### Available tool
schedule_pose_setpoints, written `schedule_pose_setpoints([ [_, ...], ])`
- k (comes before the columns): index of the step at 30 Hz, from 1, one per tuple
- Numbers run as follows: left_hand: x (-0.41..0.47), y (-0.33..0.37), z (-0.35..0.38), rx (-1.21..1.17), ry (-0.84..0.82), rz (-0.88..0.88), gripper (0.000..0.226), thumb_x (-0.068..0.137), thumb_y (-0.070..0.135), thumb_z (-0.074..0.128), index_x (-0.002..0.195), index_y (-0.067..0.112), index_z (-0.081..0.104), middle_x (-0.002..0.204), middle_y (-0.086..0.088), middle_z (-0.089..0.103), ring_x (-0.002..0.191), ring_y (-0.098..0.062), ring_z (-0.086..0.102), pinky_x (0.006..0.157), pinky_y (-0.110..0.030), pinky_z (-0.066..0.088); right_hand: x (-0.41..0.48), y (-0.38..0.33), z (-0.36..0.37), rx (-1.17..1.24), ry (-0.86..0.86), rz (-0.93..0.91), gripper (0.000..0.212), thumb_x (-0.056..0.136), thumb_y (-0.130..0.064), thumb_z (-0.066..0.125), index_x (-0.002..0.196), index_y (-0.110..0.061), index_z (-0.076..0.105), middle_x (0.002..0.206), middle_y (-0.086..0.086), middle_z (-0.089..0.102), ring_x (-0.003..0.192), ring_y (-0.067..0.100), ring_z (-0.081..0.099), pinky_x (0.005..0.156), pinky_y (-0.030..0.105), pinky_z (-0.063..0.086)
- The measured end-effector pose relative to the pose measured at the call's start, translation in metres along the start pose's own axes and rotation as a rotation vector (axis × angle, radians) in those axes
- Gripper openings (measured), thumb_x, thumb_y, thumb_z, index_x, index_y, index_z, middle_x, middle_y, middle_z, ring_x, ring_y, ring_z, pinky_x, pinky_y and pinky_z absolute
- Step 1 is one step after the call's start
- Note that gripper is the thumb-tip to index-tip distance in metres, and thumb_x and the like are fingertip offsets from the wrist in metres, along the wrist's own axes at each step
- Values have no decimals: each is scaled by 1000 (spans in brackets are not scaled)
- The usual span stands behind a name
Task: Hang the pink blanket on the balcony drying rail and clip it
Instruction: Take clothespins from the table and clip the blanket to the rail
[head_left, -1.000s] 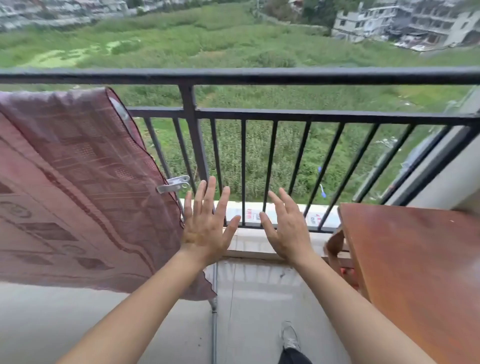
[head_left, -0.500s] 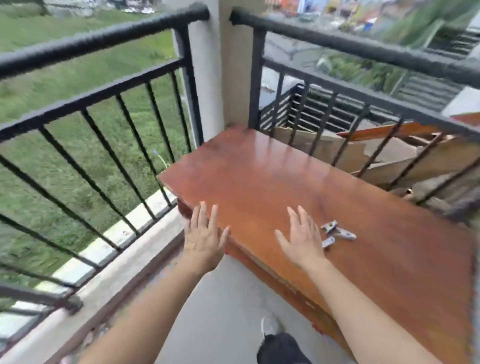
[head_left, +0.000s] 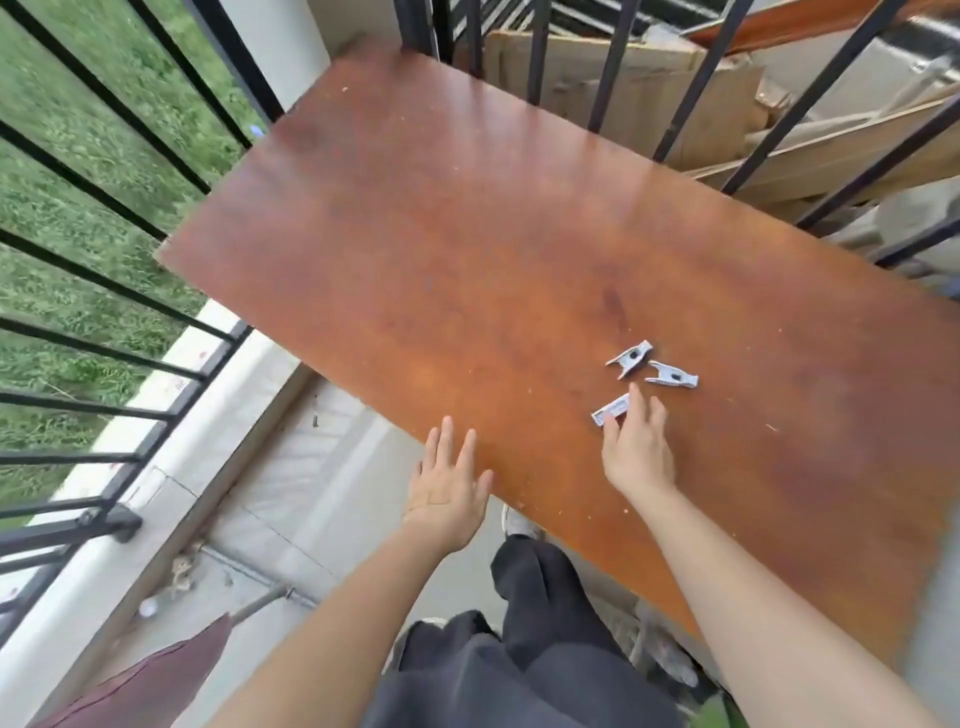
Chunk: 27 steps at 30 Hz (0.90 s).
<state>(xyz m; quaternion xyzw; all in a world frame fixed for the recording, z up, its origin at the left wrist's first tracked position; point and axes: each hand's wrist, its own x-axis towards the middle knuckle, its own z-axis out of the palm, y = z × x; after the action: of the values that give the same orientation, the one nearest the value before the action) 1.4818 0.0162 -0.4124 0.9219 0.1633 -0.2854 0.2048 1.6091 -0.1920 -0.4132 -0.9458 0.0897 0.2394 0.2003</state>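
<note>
Three grey metal clips (head_left: 628, 358) lie close together on the near right part of the reddish-brown wooden table (head_left: 441, 260), which stands in the corner of the black metal balcony railing (head_left: 234, 54), with flat brown cardboard sheets (head_left: 644, 88) behind the bars beyond it.

Reddish-brown wooden table (head_left: 467, 260), cardboard (head_left: 644, 88) and planks (head_left: 831, 156) behind it, grass (head_left: 78, 114) below

Soft, even daylight was cast; shadows were kept faint. A pale sheen was reflected from the far end of the table (head_left: 467, 260). Railing bars (head_left: 236, 58) were bowed by wide-angle distortion, and frame edges were blurred.
</note>
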Motion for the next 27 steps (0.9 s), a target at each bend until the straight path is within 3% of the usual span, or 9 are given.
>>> schedule_pose_setpoints([
  [2,6,2,9,-47,-110,-48,61,102,52,19,156,27,4,162,1,-19,148,-19,-17,120,-44,5,11,-1,4,-20,-7,-2,54,103,-30,45,154,-22,27,161,8,19,128,35,49,95,45,45],
  [4,10,4,14,-58,-178,-78,62,101,53,19,156,26,6,162,1,-18,148,-20,-17,119,-45,7,21,0,5,-30,-32,-54,41,101,-28,52,141,-20,47,154,9,31,129,34,47,97,42,43],
  [7,10,2,16,-36,-222,-80,63,101,52,18,156,26,3,161,2,-22,148,-20,-18,119,-46,9,34,-1,1,0,-38,-66,23,94,-24,65,116,-18,63,128,7,49,107,30,60,89,34,42],
  [11,8,-7,3,-47,-242,-79,60,103,49,19,156,26,6,162,4,-16,149,-17,-12,119,-46,10,36,-18,-1,24,-44,-102,35,87,-24,75,120,-16,65,122,10,57,112,29,58,95,34,41],
  [14,4,-17,-18,-191,-116,-179,58,103,47,24,155,24,13,164,-1,2,150,-20,1,120,-44,11,27,-49,6,30,-96,-158,47,83,-29,79,124,-13,66,121,13,62,117,31,56,99,34,39],
  [21,-63,-93,-66,-352,274,-388,57,102,46,30,153,24,19,163,-2,10,149,-20,7,118,-40,15,-22,-169,48,221,-236,-314,23,80,-27,80,101,-17,80,99,12,76,96,29,68,92,36,50],
  [24,-121,-133,-73,-398,405,-490,56,102,44,34,152,21,24,162,-4,15,148,-25,14,118,-40,16,-68,-219,71,314,-251,-441,22,76,-27,84,94,-14,81,95,8,77,83,18,69,77,25,49],
  [27,-186,-174,-66,-453,512,-626,55,101,44,36,151,24,25,163,0,9,147,-25,16,117,-41,19,-124,-260,99,362,-371,-549,23,74,-23,87,93,-10,81,101,7,72,80,12,67,79,19,51],
])
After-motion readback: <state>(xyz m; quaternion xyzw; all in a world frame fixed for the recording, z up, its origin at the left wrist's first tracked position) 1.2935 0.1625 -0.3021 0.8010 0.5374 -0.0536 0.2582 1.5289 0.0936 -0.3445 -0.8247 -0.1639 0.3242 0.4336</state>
